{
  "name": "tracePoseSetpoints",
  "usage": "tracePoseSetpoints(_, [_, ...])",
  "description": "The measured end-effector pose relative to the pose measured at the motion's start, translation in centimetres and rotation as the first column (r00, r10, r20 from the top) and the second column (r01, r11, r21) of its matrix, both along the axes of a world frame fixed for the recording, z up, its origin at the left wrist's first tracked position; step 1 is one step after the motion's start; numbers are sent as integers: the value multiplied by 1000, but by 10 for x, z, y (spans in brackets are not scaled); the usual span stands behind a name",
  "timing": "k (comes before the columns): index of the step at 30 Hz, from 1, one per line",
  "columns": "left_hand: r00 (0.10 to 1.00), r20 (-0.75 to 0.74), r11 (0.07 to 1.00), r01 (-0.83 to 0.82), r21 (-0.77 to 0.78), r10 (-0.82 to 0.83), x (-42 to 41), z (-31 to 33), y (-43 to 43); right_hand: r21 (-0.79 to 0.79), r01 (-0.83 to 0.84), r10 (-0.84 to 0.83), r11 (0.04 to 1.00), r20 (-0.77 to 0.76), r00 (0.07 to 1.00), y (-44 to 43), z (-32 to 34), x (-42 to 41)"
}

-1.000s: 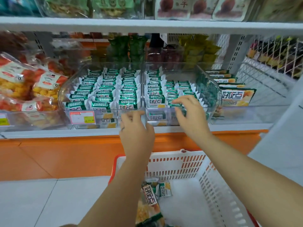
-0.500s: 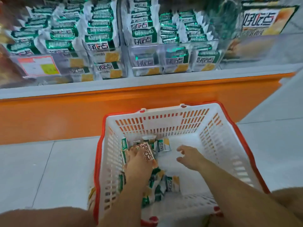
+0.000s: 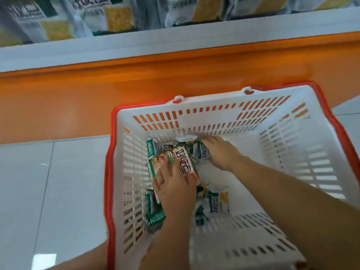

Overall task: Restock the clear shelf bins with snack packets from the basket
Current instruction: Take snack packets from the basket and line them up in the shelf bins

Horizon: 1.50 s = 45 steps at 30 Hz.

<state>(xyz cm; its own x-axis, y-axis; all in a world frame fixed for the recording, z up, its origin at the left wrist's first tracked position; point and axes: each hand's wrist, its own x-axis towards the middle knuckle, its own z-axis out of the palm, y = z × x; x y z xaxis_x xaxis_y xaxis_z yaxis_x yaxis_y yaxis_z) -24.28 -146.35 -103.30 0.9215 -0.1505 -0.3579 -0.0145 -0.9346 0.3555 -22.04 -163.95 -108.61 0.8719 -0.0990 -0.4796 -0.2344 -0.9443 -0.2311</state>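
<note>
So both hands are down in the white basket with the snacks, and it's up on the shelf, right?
No: the head view shows the basket on the tiled floor below the shelf. The left hand and right hand are in it, among snack packets.

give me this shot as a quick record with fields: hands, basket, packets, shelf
basket: white, red rim, on the tiled floor by the orange shelf base
left hand: grips a labelled packet above the pile
right hand: on snack packets by the far wall; grip unclear
loose packet: lies apart, nearer the person
shelf bins: top edge, blurred, packets inside
</note>
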Motion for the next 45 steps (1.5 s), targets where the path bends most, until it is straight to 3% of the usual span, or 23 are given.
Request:
tracePoseSetpoints(4, [1000,-29,999,-1,32,2,-1,-2,-1,-136,-13,6,991,-51,999,-1,-6,-12])
tracePoseSetpoints(9, [996,-91,998,25,59,-20,2,6,-3,-59,214,-221,975,-174,960,-1,3,-36])
tracePoseSetpoints(14, [949,-304,992,105,70,-79,19,30,-3,-33,90,-96,995,-383,919,-7,38,-48])
tracePoseSetpoints(19, [867,-442,957,284,59,-229,28,69,-3,44,49,-30,998,-361,932,-5,120,-39])
tracePoseSetpoints(21, [870,-389,941,337,24,-302,33,96,-6,89,23,6,996,-307,952,-5,162,-34])
tracePoseSetpoints(24, [921,-248,954,286,-95,-301,43,144,-14,106,-29,47,994,-171,984,1,229,-31])
tracePoseSetpoints(29, [956,86,948,290,-132,-280,65,230,-10,114,-42,26,993,134,991,7,315,-27])
tracePoseSetpoints(33, [936,301,959,237,-157,-182,89,283,3,96,-48,4,994,414,910,5,374,-14])
tracePoseSetpoints(36, [882,453,929,268,-254,-131,100,301,10,108,-4,-66,994,636,769,2,403,2])
tracePoseSetpoints(40, [870,456,885,349,-307,-185,109,303,9,71,58,-92,996,788,609,-1,416,26])
tracePoseSetpoints(45, [866,421,887,394,-241,-270,120,302,0,25,70,-64,997,772,632,-3,405,55])
